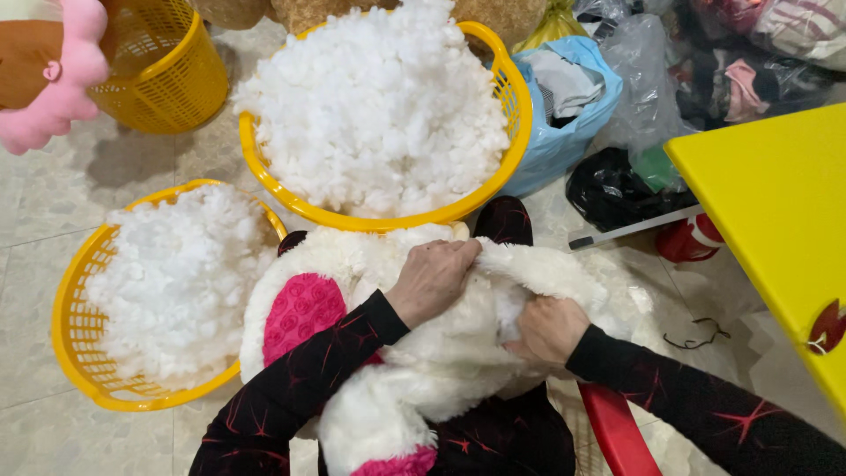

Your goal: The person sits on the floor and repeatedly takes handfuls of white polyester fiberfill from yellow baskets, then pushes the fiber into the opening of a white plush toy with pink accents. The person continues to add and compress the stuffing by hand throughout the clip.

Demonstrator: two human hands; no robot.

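Observation:
A white furry plush toy [423, 370] with pink patches lies across my lap. My left hand [432, 280] grips the fur at the edge of an opening in it. My right hand [548, 328] is pushed into that opening, its fingers closed and hidden in white stuffing and fur. Straight ahead stands a large yellow basket [507, 84] heaped with white fibre stuffing [379, 106]. A second yellow basket [75, 330] of stuffing sits at my left.
A yellow table [775, 211] stands at the right, with a red stool [617, 432] by my right arm. A blue bag [564, 141] and plastic bags of cloth lie behind. An empty yellow basket [176, 79] and a pink plush toy [53, 97] are at top left.

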